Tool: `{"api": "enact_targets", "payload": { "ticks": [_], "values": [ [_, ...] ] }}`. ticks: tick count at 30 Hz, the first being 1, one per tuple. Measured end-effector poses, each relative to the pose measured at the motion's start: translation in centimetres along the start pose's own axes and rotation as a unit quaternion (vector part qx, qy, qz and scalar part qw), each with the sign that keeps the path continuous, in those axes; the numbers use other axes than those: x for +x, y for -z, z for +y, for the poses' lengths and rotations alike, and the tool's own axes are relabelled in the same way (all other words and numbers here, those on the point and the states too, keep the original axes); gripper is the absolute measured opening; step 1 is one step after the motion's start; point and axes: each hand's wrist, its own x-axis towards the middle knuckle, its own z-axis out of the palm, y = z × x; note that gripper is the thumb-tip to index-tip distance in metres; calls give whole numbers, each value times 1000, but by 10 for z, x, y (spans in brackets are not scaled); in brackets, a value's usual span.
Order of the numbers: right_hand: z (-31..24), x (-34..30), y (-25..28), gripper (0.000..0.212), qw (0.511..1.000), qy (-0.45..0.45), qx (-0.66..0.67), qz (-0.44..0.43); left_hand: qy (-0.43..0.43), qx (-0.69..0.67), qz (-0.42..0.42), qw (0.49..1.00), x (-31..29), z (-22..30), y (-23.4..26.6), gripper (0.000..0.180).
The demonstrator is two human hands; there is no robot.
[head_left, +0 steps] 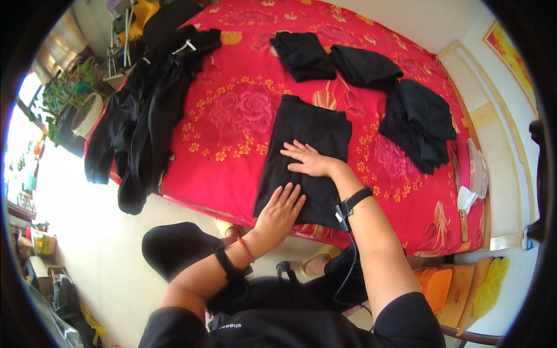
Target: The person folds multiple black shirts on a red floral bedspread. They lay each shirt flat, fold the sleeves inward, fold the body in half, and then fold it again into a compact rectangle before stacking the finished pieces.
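A folded black garment [313,124] lies flat near the front edge of the bed, shaped into a long rectangle. My left hand [281,211] rests palm down on its near left part, fingers stretched out. Farther up, my right hand [308,160] lies flat across the middle of the cloth with its fingers spread. Neither hand grips anything. Whether the garment is trousers or a top I cannot tell.
Folded black garments [303,56] lie at the back, with a folded black stack [419,124] at the right. Loose black clothes [148,107] spread over the left edge of the red flowered bedspread [214,168]. A potted plant [87,114] stands beyond. An orange container [435,288] is at lower right.
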Motion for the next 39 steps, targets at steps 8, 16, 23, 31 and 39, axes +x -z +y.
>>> {"api": "enact_targets", "payload": {
  "ticks": [8,16,23,31,39],
  "values": [
    [3,-39,13,58,970,-40,232,57,-33,-124,53,990,3,-18,2,49],
    [3,-97,27,66,901,-56,429,37,-89,-144,5,986,30,-31,94,16],
    [-19,-189,-6,85,905,34,423,22,-168,-139,-120,968,51,-44,167,24],
    [-23,-160,-49,61,863,-119,380,312,-10,-152,-54,987,215,-129,129,39],
    [0,-124,-53,36,797,-155,409,416,312,-578,-63,751,143,-141,33,57]
  ]
}}
